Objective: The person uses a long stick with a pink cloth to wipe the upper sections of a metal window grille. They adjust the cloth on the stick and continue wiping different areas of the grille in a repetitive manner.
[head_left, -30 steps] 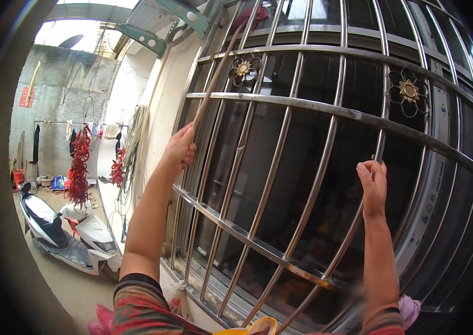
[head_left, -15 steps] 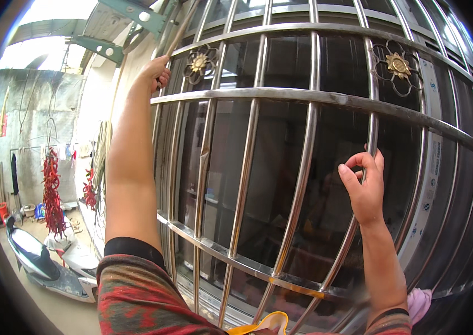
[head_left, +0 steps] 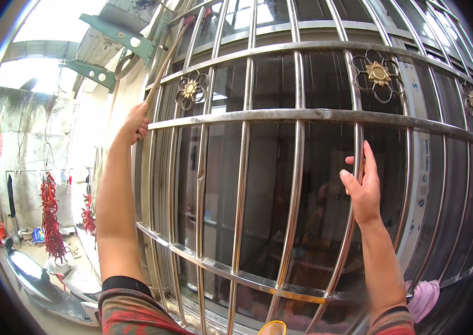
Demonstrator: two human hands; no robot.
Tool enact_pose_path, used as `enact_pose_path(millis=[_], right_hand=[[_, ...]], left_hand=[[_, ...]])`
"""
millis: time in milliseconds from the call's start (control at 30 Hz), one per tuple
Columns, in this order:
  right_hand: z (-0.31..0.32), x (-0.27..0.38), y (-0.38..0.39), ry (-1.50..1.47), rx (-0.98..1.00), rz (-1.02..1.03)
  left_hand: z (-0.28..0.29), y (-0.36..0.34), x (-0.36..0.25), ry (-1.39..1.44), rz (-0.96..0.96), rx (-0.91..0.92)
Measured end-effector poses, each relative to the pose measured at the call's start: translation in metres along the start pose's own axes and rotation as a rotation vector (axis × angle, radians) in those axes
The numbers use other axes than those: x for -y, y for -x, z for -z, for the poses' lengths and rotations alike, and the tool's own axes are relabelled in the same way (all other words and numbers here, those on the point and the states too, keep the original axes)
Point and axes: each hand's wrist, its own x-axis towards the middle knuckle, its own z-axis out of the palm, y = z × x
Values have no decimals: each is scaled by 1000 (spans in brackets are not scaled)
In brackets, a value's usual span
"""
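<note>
Up on the left, my left hand (head_left: 134, 124) is closed round a thin wooden stick (head_left: 165, 66), which slants up and right beside the window bars. Near the stick's upper part there is some dark red cloth (head_left: 196, 20); whether they touch I cannot tell. My right hand (head_left: 365, 192) is at an upright bar (head_left: 359, 134) of the metal window grille (head_left: 281, 115), below a gold flower ornament (head_left: 378, 73). Its fingers are stretched out, with one fingertip showing past the bar's left side and the thumb apart.
Green metal brackets (head_left: 92, 73) jut out at upper left. Strings of red chillies (head_left: 52, 220) hang at the left, above a parked scooter (head_left: 32, 282). A pink cloth (head_left: 424, 300) is by the grille at lower right. Dark window glass lies behind the bars.
My left hand has come down with the stick, relative to the grille. The right hand's fingers, curled at the bar before, have straightened. The view has tilted upward.
</note>
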Motion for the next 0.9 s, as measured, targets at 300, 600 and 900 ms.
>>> enact_pose_path(millis=[300, 600, 900], right_hand=[[0, -1, 2, 172, 37, 9], [-1, 1, 4, 203, 36, 7], [-2, -1, 4, 190, 23, 26]], left_hand=[[-71, -91, -46, 24, -135, -15], [-60, -110, -16, 65, -318, -162], [-57, -121, -15, 223, -320, 63]])
